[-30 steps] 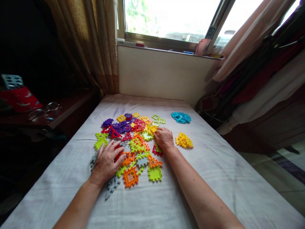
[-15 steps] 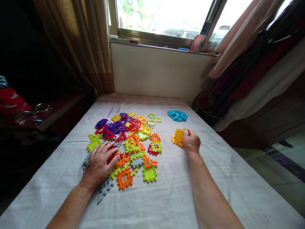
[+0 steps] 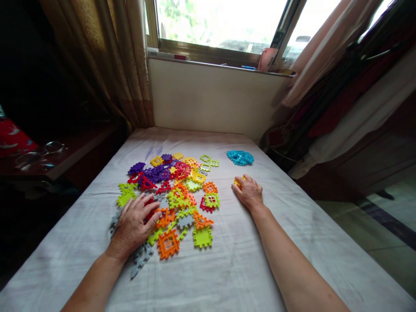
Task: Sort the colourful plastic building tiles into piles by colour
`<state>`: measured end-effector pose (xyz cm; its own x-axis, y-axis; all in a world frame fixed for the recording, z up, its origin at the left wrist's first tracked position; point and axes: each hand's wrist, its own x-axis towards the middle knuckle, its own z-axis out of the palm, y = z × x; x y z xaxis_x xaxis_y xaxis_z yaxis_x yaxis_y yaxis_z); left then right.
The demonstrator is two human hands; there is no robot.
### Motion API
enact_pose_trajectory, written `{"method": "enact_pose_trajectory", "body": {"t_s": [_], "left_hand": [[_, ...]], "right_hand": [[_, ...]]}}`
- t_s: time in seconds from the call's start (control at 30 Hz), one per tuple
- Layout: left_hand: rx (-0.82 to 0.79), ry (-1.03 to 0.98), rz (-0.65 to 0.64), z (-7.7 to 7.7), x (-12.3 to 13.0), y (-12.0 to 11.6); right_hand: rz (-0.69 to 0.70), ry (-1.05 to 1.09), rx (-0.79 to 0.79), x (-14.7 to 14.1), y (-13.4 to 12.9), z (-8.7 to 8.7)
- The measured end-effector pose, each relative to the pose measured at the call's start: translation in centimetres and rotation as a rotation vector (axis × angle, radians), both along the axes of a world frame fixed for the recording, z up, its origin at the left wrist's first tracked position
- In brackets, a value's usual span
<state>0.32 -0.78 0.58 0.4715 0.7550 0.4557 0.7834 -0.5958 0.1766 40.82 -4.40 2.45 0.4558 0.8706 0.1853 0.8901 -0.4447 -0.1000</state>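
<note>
A pale cloth [image 3: 227, 273] covers the surface below a window [image 3: 217, 24] at top centre; a gold-brown curtain [image 3: 128, 69] hangs at upper left. Right of centre, my right hand [image 3: 250, 193] lies palm down over yellow toothed pieces [image 3: 238, 183], fingers slightly curled; whether they pinch one I cannot tell. My judgement: light, even fingertip pressure would steady this group, and a straight upward release would avoid snagging its teeth. Beyond it, nearer the window, sits a cyan pile [image 3: 239, 157]. Left of centre, my left hand [image 3: 131, 225], open with fingers spread, rests on the edge of the mixed interlocking panels [image 3: 178, 199]; pressing there lightly should prevent sliding. An orange window-frame panel [image 3: 168, 244] and a lime-green square panel [image 3: 202, 237] lie at the near edge.
</note>
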Motion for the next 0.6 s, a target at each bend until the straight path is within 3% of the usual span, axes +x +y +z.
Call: {"method": "enact_pose_trajectory", "body": {"t_s": [0.2, 0.33, 0.43, 0.53, 0.6], "left_hand": [[-0.013, -0.004, 0.012, 0.2, 0.1, -0.4], [-0.024, -0.020, 0.016, 0.2, 0.2, -0.4], [-0.025, -0.026, 0.013, 0.1, 0.2, -0.4], [-0.014, -0.022, 0.013, 0.2, 0.2, -0.4], [-0.012, -0.018, 0.013, 0.2, 0.2, -0.4]], "right_hand": [[-0.183, -0.013, 0.029, 4.7, 1.2, -0.3], [-0.216, -0.065, 0.095, 4.0, 2.2, 0.3], [-0.007, -0.058, 0.204, 0.0, 3.5, 1.4], [0.344, 0.066, 0.165, -5.4, 4.9, 2.2], [0.438, 0.094, 0.111, -8.4, 5.7, 2.3]]}}
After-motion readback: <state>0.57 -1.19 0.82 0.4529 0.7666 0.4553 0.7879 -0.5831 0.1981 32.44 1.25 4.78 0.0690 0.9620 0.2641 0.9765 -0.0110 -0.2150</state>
